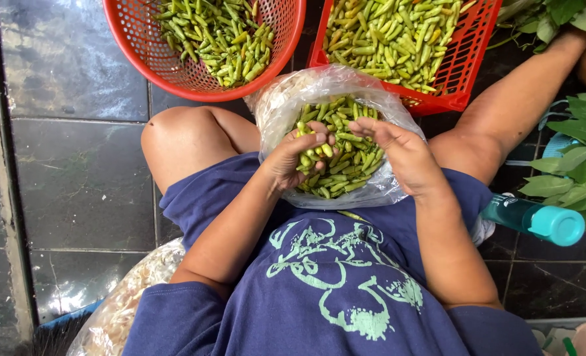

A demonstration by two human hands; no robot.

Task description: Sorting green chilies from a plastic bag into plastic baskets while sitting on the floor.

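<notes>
A handful of green chillies [309, 155] was gripped in the curled fingers of the left hand [290, 158], while one was pinched by the right hand [398, 148]. The clear bag [286, 99] in the lap, on the floor near the red baskets, was seen well filled; both the round basket [131, 39] and the square basket [468, 49] were heaped, so much seemed left.

We have one view, from a camera on our head, facing straight down and close over our lap [319, 264], knees and the dark tiled floor [75, 171]. No second view shares the scene.
</notes>
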